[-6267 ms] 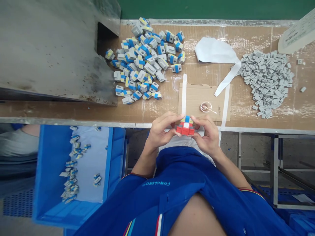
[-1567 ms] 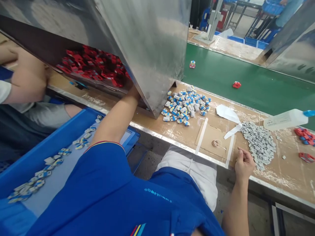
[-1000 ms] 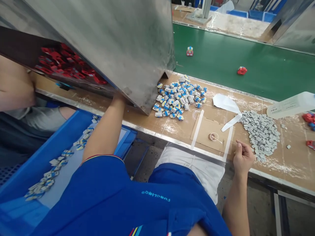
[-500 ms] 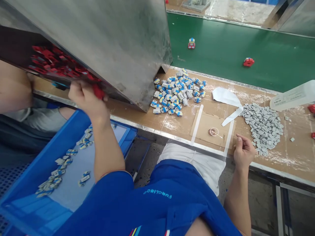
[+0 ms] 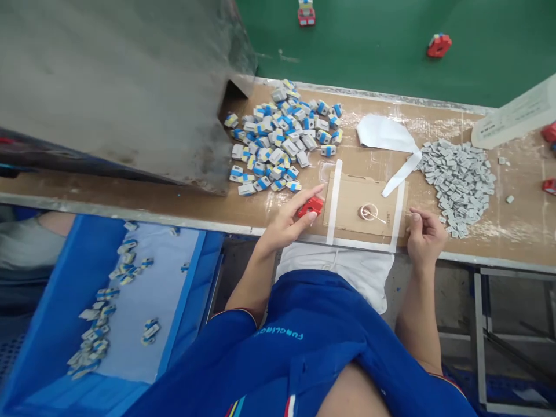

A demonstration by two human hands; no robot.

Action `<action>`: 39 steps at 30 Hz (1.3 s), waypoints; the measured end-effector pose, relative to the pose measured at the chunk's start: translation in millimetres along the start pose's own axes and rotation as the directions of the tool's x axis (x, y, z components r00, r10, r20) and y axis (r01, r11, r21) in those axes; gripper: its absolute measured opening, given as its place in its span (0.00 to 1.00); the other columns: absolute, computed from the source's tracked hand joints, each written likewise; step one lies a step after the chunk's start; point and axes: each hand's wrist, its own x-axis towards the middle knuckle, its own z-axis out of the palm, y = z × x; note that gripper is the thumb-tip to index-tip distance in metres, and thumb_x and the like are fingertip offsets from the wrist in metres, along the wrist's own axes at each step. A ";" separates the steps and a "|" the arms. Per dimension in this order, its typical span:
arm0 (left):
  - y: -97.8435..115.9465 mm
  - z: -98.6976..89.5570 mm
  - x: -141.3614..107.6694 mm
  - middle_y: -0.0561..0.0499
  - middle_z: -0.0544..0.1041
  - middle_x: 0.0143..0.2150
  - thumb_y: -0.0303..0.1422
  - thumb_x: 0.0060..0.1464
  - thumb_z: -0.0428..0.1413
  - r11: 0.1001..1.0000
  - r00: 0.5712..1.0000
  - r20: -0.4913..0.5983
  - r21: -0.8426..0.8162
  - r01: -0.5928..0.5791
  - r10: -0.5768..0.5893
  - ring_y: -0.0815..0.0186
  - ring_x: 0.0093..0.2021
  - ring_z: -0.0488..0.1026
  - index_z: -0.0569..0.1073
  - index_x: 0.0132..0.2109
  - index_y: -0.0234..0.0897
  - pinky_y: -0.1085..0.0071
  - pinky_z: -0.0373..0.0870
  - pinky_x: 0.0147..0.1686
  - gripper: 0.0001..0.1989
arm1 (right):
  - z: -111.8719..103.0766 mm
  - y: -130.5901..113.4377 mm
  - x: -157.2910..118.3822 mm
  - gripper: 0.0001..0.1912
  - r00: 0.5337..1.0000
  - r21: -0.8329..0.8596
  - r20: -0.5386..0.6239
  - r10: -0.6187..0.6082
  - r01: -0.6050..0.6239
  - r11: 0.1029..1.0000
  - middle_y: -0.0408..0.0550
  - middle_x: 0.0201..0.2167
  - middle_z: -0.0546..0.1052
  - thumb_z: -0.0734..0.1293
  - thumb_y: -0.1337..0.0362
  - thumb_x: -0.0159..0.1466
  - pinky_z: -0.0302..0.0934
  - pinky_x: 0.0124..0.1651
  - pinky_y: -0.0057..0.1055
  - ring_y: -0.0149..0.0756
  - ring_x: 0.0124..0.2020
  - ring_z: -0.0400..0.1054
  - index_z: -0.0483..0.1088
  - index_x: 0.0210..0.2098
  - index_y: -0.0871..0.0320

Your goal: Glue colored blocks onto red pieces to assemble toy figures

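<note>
My left hand [image 5: 286, 221] holds a red plastic part [image 5: 311, 207] between thumb and fingers, just left of a taped cardboard sheet [image 5: 347, 202]. On that sheet stands a small round pot [image 5: 368, 212] with a thin white stick [image 5: 379, 219] resting in it. To the sheet's right, my right hand [image 5: 426, 234] is closed by the table edge, thumb against curled fingers; what it pinches, if anything, is hidden. Small grey pieces [image 5: 461, 185] lie heaped beyond it. Several white, blue and yellow blocks [image 5: 278, 139] are piled beyond my left hand.
A sloping metal chute [image 5: 174, 98] stands at the left. Behind the table runs a green belt [image 5: 369, 52] carrying red assemblies [image 5: 439, 46]. A white paper strip [image 5: 386, 136] and a lying bottle [image 5: 516, 119] are farther back. A blue bin [image 5: 180, 336] with blocks sits lower left.
My left hand has moved right, from the chute's opening to beside the cardboard, bringing the red plastic part. My right hand stays closed by the heap of grey pieces. The view has shifted.
</note>
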 end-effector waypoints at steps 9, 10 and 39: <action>-6.1 28.2 25.7 0.42 0.86 0.55 0.35 0.66 0.68 0.957 0.985 0.002 0.238 -0.167 0.171 0.59 0.57 0.83 0.83 0.58 0.39 0.63 0.79 0.60 0.15 | 0.6 -3.2 -1.5 0.24 1.000 -0.004 0.010 0.003 -0.002 1.000 0.38 0.18 0.72 0.68 0.43 0.73 0.57 0.26 0.32 0.33 0.19 0.65 0.83 0.44 0.56; -7.1 29.1 26.0 0.43 0.85 0.54 0.36 0.65 0.69 0.967 0.987 -0.013 0.202 -0.155 0.161 0.60 0.56 0.83 0.83 0.56 0.38 0.64 0.79 0.59 0.15 | 0.5 -3.1 -1.7 0.23 1.000 -0.003 0.011 0.002 -0.002 1.000 0.38 0.18 0.72 0.68 0.43 0.73 0.57 0.26 0.32 0.33 0.19 0.65 0.83 0.44 0.56; -17.5 57.5 4.5 0.44 0.86 0.47 0.43 0.56 0.76 0.987 0.992 -0.058 -0.124 0.103 -0.111 0.62 0.46 0.85 0.82 0.52 0.35 0.68 0.82 0.47 0.23 | 11.5 -31.3 -5.8 0.12 0.892 0.229 0.294 -0.343 0.282 0.932 0.42 0.31 0.79 0.77 0.54 0.69 0.65 0.33 0.34 0.33 0.27 0.68 0.82 0.49 0.51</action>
